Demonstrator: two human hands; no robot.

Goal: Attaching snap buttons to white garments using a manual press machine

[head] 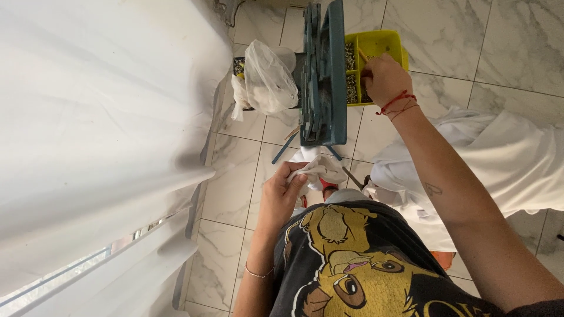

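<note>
Left grip [282, 196] clamped on white cloth [320, 170]; right grip [385, 79] pinching stick [365, 60] over yellow tray [390, 41].

The right hand [383, 77] reached far forward on a straight bare arm, fingers pinched together, a red string around its wrist. The left hand [282, 191] stayed close to the body, elbow bent, fingers curled shut.

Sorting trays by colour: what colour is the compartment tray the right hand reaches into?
Bright yellow tray, under the right hand; head view.

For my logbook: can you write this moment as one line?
left hand: holds white cloth | right hand: in yellow tray | toolbox: open
</note>
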